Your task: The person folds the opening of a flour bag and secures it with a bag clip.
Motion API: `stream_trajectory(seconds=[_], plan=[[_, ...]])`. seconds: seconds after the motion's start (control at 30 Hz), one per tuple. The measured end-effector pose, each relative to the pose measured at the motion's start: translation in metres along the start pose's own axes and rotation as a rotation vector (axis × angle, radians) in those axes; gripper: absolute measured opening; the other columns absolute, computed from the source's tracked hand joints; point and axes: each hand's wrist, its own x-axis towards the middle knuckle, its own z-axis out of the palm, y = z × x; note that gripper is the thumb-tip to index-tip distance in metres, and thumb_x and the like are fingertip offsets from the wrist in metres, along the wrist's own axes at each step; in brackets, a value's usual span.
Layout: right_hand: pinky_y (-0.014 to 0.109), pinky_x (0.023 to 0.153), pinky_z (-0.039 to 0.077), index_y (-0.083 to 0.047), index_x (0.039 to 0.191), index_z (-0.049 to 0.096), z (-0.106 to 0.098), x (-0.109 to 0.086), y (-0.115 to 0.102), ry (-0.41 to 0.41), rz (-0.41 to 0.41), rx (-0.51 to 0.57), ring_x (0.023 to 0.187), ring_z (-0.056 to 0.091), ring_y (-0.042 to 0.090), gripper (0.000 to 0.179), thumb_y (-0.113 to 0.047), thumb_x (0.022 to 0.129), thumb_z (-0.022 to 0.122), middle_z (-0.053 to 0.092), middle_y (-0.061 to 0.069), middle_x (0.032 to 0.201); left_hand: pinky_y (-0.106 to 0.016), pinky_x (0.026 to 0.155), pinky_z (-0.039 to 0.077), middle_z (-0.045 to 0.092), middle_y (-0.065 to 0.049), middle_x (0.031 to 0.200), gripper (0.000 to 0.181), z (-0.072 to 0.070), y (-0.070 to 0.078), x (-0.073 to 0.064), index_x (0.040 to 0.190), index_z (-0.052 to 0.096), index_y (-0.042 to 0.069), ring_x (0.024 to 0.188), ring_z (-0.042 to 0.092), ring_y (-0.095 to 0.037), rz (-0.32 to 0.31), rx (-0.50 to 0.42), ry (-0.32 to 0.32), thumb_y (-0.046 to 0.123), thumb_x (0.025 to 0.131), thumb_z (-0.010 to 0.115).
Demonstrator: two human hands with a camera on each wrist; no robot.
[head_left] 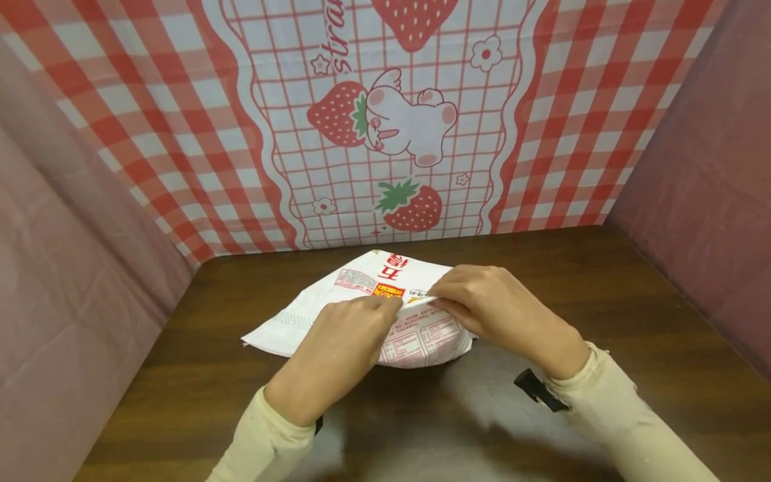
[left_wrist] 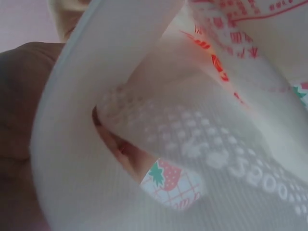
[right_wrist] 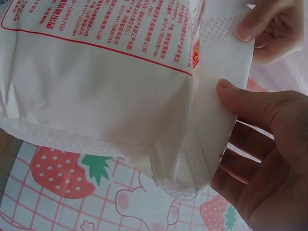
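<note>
The white printed bag (head_left: 343, 288) was mid-frame in the head view, over the desk (head_left: 199, 328). The left hand (head_left: 337, 348) and right hand (head_left: 506, 314) pinched its edge side by side — thumbs on one face — apparently so the limp material would not sag between them.

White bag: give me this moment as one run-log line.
white bag: red print | left hand: grips edge | right hand: grips edge | table contact: unclear
</note>
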Motion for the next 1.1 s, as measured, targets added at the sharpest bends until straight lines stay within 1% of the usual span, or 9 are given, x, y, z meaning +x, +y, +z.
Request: stream_trajectory(seconds=[0.13, 0.2, 0.33, 0.5, 0.6, 0.73, 0.87, 0.97, 1.1], plan=[[0.034, 0.071, 0.055, -0.011, 0.094, 0.076, 0.000, 0.000, 0.002, 0.009, 0.006, 0.002, 0.082, 0.068, 0.012, 0.010, -0.012, 0.084, 0.078, 0.072, -0.002, 0.089, -0.038, 0.049, 0.047, 0.062, 0.003, 0.068, 0.018, -0.004, -0.003, -0.001, 0.080, 0.057, 0.014, 0.059, 0.061, -0.016, -0.009, -0.016, -0.004, 0.000, 0.091, 0.063], [0.034, 0.070, 0.055, -0.011, 0.094, 0.077, 0.000, 0.000, 0.002, 0.014, 0.009, 0.006, 0.081, 0.068, 0.012, 0.009, -0.012, 0.085, 0.078, 0.072, -0.002, 0.088, -0.038, 0.048, 0.046, 0.059, 0.003, 0.065, 0.019, -0.005, -0.004, -0.001, 0.079, 0.057, 0.013, 0.056, 0.059, -0.016, -0.007, -0.013, -0.001, -0.002, 0.088, 0.064], [0.033, 0.067, 0.055, -0.011, 0.094, 0.076, 0.000, -0.001, 0.003, 0.004, 0.026, 0.003, 0.078, 0.067, 0.011, 0.008, -0.012, 0.086, 0.077, 0.071, -0.002, 0.087, -0.040, 0.048, 0.046, 0.059, 0.002, 0.063, 0.018, -0.005, -0.005, -0.001, 0.083, 0.060, 0.012, 0.054, 0.060, -0.019, 0.000, 0.007, 0.006, -0.005, 0.082, 0.066], [0.033, 0.065, 0.054, -0.010, 0.093, 0.076, -0.003, -0.002, 0.007, -0.012, 0.074, -0.022, 0.073, 0.066, 0.011, 0.008, -0.013, 0.085, 0.078, 0.070, -0.002, 0.083, -0.040, 0.046, 0.044, 0.059, 0.002, 0.064, 0.015, -0.006, -0.006, -0.001, 0.086, 0.060, 0.012, 0.052, 0.059, -0.020, -0.009, 0.022, 0.003, -0.002, 0.086, 0.066], [0.034, 0.065, 0.054, -0.010, 0.093, 0.076, -0.005, -0.003, 0.009, -0.024, 0.085, -0.026, 0.073, 0.066, 0.011, 0.008, -0.013, 0.086, 0.078, 0.070, -0.002, 0.082, -0.038, 0.045, 0.043, 0.056, 0.005, 0.062, 0.014, -0.007, -0.007, -0.001, 0.085, 0.059, 0.013, 0.050, 0.055, -0.017, -0.016, 0.007, -0.005, 0.002, 0.089, 0.066], [0.035, 0.067, 0.055, -0.008, 0.097, 0.076, -0.007, -0.003, 0.009, -0.050, 0.093, -0.026, 0.075, 0.067, 0.014, 0.012, -0.008, 0.085, 0.077, 0.071, 0.000, 0.085, -0.037, 0.046, 0.043, 0.056, 0.006, 0.061, 0.012, -0.009, -0.008, -0.002, 0.086, 0.061, 0.013, 0.051, 0.052, -0.014, -0.034, -0.007, -0.022, 0.004, 0.091, 0.066], [0.039, 0.073, 0.056, -0.007, 0.101, 0.076, -0.010, -0.005, 0.010, -0.087, 0.134, -0.024, 0.082, 0.069, 0.018, 0.017, -0.004, 0.084, 0.076, 0.073, 0.003, 0.092, -0.039, 0.048, 0.045, 0.060, 0.004, 0.064, 0.012, -0.011, -0.009, -0.003, 0.087, 0.062, 0.012, 0.053, 0.057, -0.016, -0.048, -0.010, -0.040, 0.000, 0.088, 0.066], [0.041, 0.075, 0.056, -0.007, 0.102, 0.076, -0.013, -0.006, 0.012, -0.111, 0.172, -0.025, 0.086, 0.070, 0.020, 0.019, -0.003, 0.084, 0.076, 0.074, 0.004, 0.095, -0.040, 0.050, 0.046, 0.060, 0.003, 0.065, 0.014, -0.011, -0.009, -0.003, 0.087, 0.062, 0.011, 0.055, 0.059, -0.017, -0.045, -0.015, -0.043, -0.002, 0.086, 0.067], [0.041, 0.073, 0.055, -0.008, 0.098, 0.075, -0.018, -0.007, 0.014, -0.115, 0.195, -0.034, 0.081, 0.069, 0.018, 0.016, -0.003, 0.083, 0.077, 0.073, 0.002, 0.091, -0.040, 0.050, 0.046, 0.060, 0.002, 0.064, 0.015, -0.012, -0.010, -0.003, 0.088, 0.063, 0.011, 0.054, 0.058, -0.018, -0.042, -0.012, -0.039, -0.002, 0.084, 0.068]])
